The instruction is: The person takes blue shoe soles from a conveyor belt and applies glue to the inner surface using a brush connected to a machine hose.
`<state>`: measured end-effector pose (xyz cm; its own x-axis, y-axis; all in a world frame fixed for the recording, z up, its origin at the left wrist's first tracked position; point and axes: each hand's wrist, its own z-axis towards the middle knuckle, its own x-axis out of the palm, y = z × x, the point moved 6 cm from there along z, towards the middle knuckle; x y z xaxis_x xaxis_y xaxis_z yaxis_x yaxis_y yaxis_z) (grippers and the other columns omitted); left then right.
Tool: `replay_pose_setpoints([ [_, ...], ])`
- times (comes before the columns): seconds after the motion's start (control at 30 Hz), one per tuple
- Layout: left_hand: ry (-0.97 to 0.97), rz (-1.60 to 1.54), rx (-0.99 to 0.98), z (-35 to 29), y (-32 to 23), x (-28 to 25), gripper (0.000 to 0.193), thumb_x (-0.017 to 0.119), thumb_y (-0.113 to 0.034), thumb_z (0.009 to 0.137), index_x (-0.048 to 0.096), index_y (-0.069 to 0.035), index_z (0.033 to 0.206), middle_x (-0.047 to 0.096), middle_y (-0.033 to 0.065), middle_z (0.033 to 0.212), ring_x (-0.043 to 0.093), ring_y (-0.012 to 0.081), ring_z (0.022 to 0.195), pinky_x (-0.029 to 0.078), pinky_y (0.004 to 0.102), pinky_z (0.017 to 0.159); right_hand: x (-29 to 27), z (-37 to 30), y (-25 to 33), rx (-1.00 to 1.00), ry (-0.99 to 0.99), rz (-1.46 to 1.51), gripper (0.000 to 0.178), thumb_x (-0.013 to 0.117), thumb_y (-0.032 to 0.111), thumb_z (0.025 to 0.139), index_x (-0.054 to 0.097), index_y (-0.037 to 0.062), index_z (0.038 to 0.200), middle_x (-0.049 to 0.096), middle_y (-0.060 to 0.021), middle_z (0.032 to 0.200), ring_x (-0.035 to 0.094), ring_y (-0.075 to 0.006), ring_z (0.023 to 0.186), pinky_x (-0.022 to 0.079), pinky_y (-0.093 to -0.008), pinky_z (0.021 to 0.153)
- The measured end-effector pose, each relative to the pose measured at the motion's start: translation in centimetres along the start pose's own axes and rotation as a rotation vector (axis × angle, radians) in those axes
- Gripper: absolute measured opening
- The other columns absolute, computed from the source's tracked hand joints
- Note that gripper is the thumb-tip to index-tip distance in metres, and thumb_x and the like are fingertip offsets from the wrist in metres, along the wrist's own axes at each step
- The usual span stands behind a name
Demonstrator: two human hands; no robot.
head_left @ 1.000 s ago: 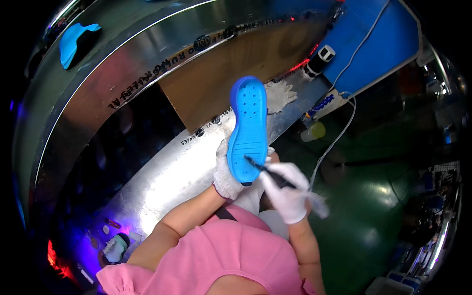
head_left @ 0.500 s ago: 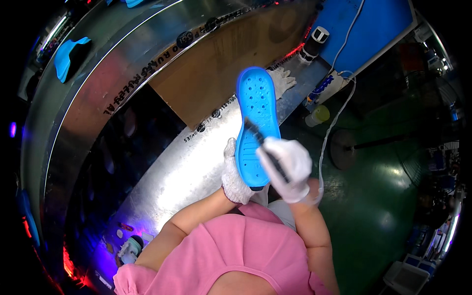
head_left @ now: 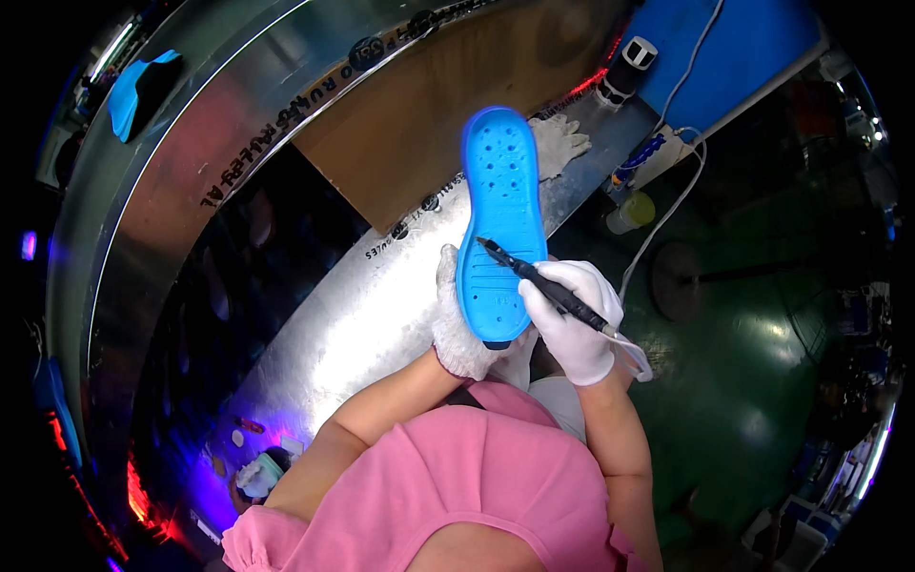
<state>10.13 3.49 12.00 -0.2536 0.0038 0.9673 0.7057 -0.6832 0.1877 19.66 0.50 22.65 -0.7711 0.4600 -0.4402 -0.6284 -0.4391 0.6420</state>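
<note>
A bright blue shoe sole point(head_left: 505, 224) stands lengthwise before me, its face with holes and grooves turned up. My left hand point(head_left: 460, 324), in a knitted work glove, is closed around its lower left edge; most of the fingers are hidden beneath it. My right hand point(head_left: 577, 329), in a white glove, pinches a black pen-shaped tool point(head_left: 548, 284) with a pale cord at its back end. The dark tip lies over the sole's middle, near the left edge above the grooves; whether it touches I cannot tell.
Past the sole, a knitted glove point(head_left: 560, 145) lies on the metal bench point(head_left: 324, 334) by a large cardboard sheet point(head_left: 391, 124). A black-and-white cylinder point(head_left: 624, 74), a yellow-lidded cup point(head_left: 631, 214) and a white cord point(head_left: 667, 214) are at right. Another blue piece point(head_left: 133, 93) rests far left.
My right hand has turned and shifted slightly right, so the tool now slants up and left, its tip a little lower on the sole. The left hand keeps its hold.
</note>
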Motion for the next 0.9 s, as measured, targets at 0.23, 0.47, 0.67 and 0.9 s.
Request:
replay_pose_setpoints([
  [0.23,-0.143,0.032,0.008,-0.3,-1.5,-3.1,0.092,0.036,-0.076,0.089,0.043,0.001,0.138,0.057,0.0245,0.123,0.061,0.0364,0.104,0.05,0.0471,0.096,0.8,-1.9,-2.5,0.573,-0.109,0.416,0.019,0.073,-0.002,0.08,0.064,0.0007,0.096,0.068,-0.0047,0.083,0.065,-0.0108,0.075,0.052,-0.0249,0.066],
  [0.47,-0.187,0.065,-0.083,0.2,0.6,0.0,0.102,0.037,-0.081,0.085,0.039,0.005,0.142,0.055,0.0319,0.125,0.062,0.0396,0.1,0.053,0.046,0.088,-1.1,-2.1,-6.1,0.67,-0.403,0.453,0.023,0.072,-0.002,0.083,0.06,-0.0034,0.103,0.067,-0.0079,0.086,0.064,-0.0109,0.071,0.052,-0.0234,0.068],
  [0.67,-0.197,0.034,-0.101,0.1,0.5,-1.3,0.102,0.036,-0.08,0.086,0.038,0.004,0.142,0.053,0.0341,0.128,0.062,0.0428,0.103,0.054,0.0471,0.09,-1.2,-1.9,-6.1,0.682,-0.416,0.453,0.023,0.072,-0.001,0.083,0.06,-0.0036,0.103,0.067,-0.0084,0.086,0.064,-0.0121,0.072,0.052,-0.0243,0.068],
  [0.9,-0.273,0.031,-0.106,0.3,0.6,-0.7,0.093,0.027,-0.074,0.091,0.046,0.005,0.135,0.058,0.0355,0.117,0.065,0.0442,0.094,0.056,0.0512,0.084,-1.3,-1.5,-6.1,0.638,-0.431,0.43,0.023,0.073,-0.002,0.083,0.06,-0.0032,0.103,0.067,-0.0093,0.089,0.065,-0.013,0.077,0.054,-0.0253,0.072],
])
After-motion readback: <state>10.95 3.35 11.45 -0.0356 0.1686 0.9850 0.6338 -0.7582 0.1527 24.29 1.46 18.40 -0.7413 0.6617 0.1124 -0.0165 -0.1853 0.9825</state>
